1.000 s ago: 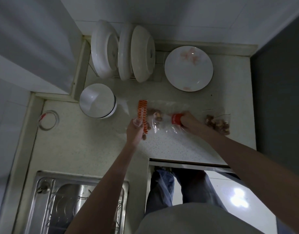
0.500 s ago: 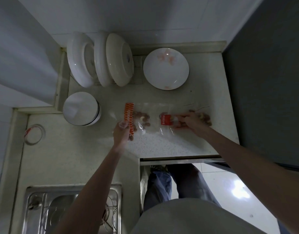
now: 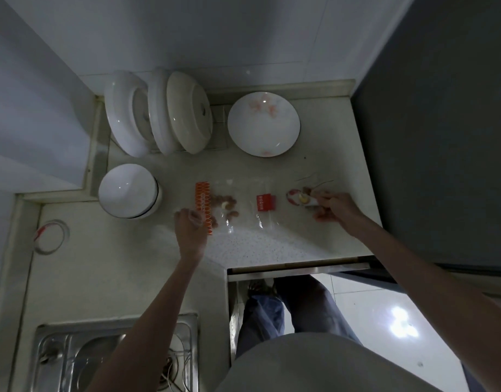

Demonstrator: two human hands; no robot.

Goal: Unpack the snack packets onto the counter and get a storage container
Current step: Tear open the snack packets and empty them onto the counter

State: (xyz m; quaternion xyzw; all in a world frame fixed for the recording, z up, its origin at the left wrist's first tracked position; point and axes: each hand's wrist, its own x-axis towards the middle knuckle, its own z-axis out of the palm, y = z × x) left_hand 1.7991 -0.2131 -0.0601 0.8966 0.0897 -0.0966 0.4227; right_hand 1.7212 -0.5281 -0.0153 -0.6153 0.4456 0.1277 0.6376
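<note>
the left hand (image 3: pixel 190 228) rests on the surface (image 3: pixel 272 247) with fingers curled onto the near end of a clear snack packet (image 3: pixel 215 206) with an orange strip along its edge; brown snacks show through the plastic just past the fingertips. the right hand (image 3: pixel 335 209) pinches the edge of another small clear packet (image 3: pixel 299 198), lying on the surface at its fingertips. between the two hands lies a clear packet with a red label (image 3: pixel 265 202), untouched. beyond the left hand sits an upturned white bowl (image 3: pixel 127 190); further back, plates in a rack (image 3: pixel 158 111) and one flat plate (image 3: pixel 263 124) beyond the right hand.
</note>
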